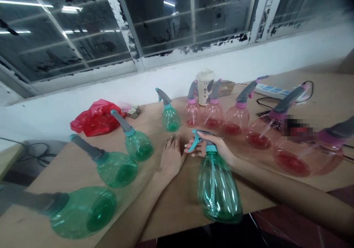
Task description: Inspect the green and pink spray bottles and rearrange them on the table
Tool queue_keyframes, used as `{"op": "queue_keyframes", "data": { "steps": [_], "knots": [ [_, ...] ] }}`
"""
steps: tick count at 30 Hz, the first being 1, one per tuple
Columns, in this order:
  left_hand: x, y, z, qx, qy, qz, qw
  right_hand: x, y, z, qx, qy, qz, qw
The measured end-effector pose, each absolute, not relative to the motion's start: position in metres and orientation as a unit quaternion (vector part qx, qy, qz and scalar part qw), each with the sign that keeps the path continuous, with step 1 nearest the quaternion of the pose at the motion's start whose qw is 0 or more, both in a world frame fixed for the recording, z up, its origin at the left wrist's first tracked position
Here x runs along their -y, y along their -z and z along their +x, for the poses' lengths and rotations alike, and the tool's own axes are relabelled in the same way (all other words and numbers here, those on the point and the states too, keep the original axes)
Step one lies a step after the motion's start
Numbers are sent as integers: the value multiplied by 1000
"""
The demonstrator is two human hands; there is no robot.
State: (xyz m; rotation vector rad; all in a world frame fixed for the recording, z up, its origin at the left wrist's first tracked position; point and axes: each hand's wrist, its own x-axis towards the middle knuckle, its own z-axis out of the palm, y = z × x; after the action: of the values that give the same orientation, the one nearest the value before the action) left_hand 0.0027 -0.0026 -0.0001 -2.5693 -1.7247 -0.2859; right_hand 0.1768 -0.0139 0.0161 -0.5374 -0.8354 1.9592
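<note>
A green spray bottle (218,189) with a grey and teal trigger head is held by my right hand (210,145), which wraps round the head and neck. Its ribbed body hangs near the table's front edge. My left hand (172,154) lies flat on the table, fingers stretched out, just left of the right hand's fingertips. Beyond the left hand stands a second green spray bottle (170,119). To the left are other green spray bottles, one nearby (139,145), one farther left (117,168) and one in the near corner (83,213).
Several pink spray bottles (236,119) curve along the right side. A paper cup (204,87) stands behind them. A red plastic bag (96,119) lies at the back left, beside small grey blocks (134,111). A power strip (276,90) with cables lies back right, below the windowed wall.
</note>
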Motion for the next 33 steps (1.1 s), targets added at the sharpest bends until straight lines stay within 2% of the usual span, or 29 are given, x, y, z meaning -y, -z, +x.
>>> {"op": "queue_keyframes", "data": {
  "steps": [7, 13, 19, 22, 26, 29, 33],
  "knots": [
    [5, -3, 3, 550, 100, -829, 23, 11, -13, 177, 354, -785, -235, 451],
    [10, -1, 4, 550, 127, -825, 27, 2, -31, 170, 417, -728, -237, 490],
    [12, 9, 6, 559, 101, -823, 10, -9, -86, 153, 617, -524, -278, 517],
    [18, 10, 10, 552, 115, -825, 10, -18, -110, 130, 708, -375, -293, 522],
    [27, 9, 13, 542, 128, -831, 5, -36, -121, 88, 780, -196, -290, 519],
    [32, 11, 12, 535, 138, -834, 7, -53, -113, 60, 782, -148, -301, 525],
    [34, 15, 11, 527, 147, -837, 8, -77, -97, 40, 757, -156, -310, 554]
  ]
}}
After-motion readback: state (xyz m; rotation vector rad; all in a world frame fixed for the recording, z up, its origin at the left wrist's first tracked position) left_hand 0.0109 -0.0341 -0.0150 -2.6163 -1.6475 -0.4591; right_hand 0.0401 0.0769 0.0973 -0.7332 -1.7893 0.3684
